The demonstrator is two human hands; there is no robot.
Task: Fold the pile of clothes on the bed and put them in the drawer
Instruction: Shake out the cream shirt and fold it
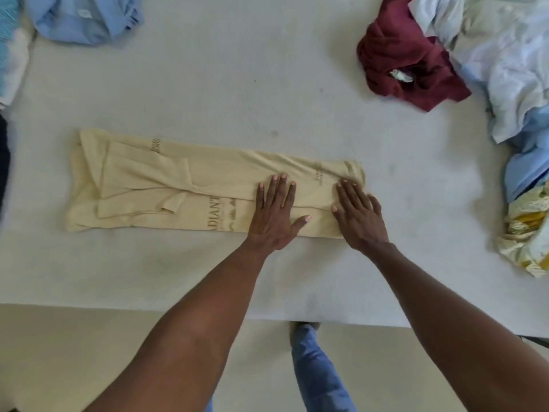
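The left hand (274,215) lies flat with fingers spread, palm down on the cream T-shirt (166,185); the right hand (358,217) presses flat just beside it at its 3 o'clock, fingers straight and close together, near the shirt's right end. Neither hand pinches any cloth. The shirt is already folded lengthways into a long band lying across the bed (237,84), running from 9 o'clock to 3 o'clock in front of the person.

Outward from there, a maroon garment (398,55) sits crumpled at 1 o'clock, a heap of white and pale blue clothes (505,60) at 2 o'clock, a yellow patterned cloth (523,233) at 3 o'clock, and a light blue shirt (86,19) at 11 o'clock.

The risk, as I judge it, is at the far left end: the tucked sleeve there sits loosely and uneven, so a crosswise fold begun from the right could drag it out or trap a ridge.

The drawer is nowhere in view. The print on the shirt is partly folded under, the heap at 2 o'clock runs off the frame, and a dark item at 9 o'clock is too cut off to name.
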